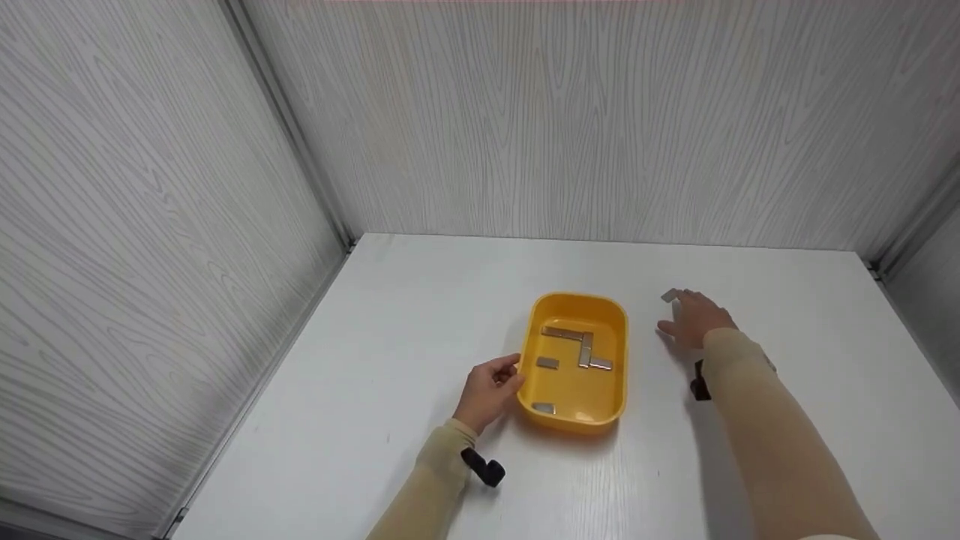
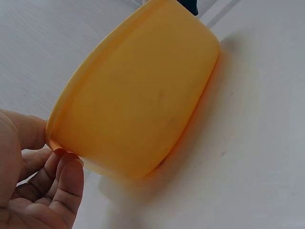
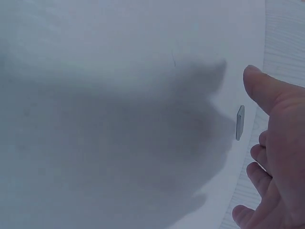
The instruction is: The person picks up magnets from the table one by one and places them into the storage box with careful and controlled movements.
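Note:
A yellow plastic bin (image 1: 574,431) stands on the white table. My left hand (image 1: 484,396) pinches its left rim between thumb and fingers; the left wrist view shows the bin's outer side (image 2: 138,95) close up. Inside lie several small silver rectangular pieces, some end to end in a stepped line (image 1: 586,349), one loose piece (image 1: 547,363) left of it and another (image 1: 543,409) near the front. To the bin's right, my right hand (image 1: 697,319) is spread above the table, beside one more silver piece (image 3: 240,123). Thumb and fingers are apart, with nothing gripped between them.
Wood-grain panels stand as a back wall (image 1: 562,120), a left wall (image 1: 150,225) and a right wall (image 1: 930,300) around the white table (image 1: 360,360). Dark camera mounts sit on the left wrist (image 1: 484,466) and the right wrist (image 1: 700,381).

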Available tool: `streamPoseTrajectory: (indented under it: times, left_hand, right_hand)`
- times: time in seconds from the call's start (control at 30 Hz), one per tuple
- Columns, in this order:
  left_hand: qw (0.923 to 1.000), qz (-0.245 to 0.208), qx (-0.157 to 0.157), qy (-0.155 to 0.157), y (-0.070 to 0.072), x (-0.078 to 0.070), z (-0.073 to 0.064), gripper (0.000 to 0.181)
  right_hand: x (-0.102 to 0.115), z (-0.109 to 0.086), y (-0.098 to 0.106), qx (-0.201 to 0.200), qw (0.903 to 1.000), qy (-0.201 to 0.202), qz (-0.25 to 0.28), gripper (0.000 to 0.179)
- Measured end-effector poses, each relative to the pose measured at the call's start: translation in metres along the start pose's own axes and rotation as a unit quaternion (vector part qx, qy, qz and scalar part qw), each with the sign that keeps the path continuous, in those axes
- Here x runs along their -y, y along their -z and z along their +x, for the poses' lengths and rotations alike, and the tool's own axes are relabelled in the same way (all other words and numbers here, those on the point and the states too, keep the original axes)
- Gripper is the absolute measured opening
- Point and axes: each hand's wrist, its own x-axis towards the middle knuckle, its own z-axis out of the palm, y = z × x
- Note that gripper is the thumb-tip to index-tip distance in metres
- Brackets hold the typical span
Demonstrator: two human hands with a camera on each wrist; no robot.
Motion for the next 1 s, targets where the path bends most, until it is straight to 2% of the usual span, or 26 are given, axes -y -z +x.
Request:
streamPoseTrajectory:
  times: [0.2,0.5,0.6,0.77,0.9,1.0]
  left_hand:
    - [0.9999,-0.004,0.001,0.011,0.001,0.0,-0.001,0.038]
    - [0.9999,0.014,-0.002,0.007,-0.002,0.001,-0.003,0.037]
    - [0.9999,0.012,-0.002,0.0,-0.003,0.001,-0.002,0.038]
    - [0.9995,0.012,0.004,-0.028,-0.001,0.003,-0.001,0.038]
    - [0.9998,0.013,0.004,-0.015,-0.001,0.002,-0.002,0.038]
    - [0.9999,0.014,0.004,-0.006,-0.001,0.002,-0.004,0.037]
  right_hand:
    - [0.004,-0.002,-0.007,0.018,0.9991,-0.006,-0.039,0.067]
    - [0.01,-0.006,-0.014,0.01,0.999,-0.005,-0.044,0.066]
    - [0.008,-0.003,-0.014,0.022,0.9985,-0.008,-0.051,0.067]
    - [-0.014,0.018,-0.026,0.042,0.9968,-0.002,-0.068,0.07]
    - [-0.024,0.029,-0.033,0.039,0.9965,0.005,-0.074,0.071]
    - [-0.019,0.023,-0.03,0.045,0.9961,0.004,-0.075,0.069]
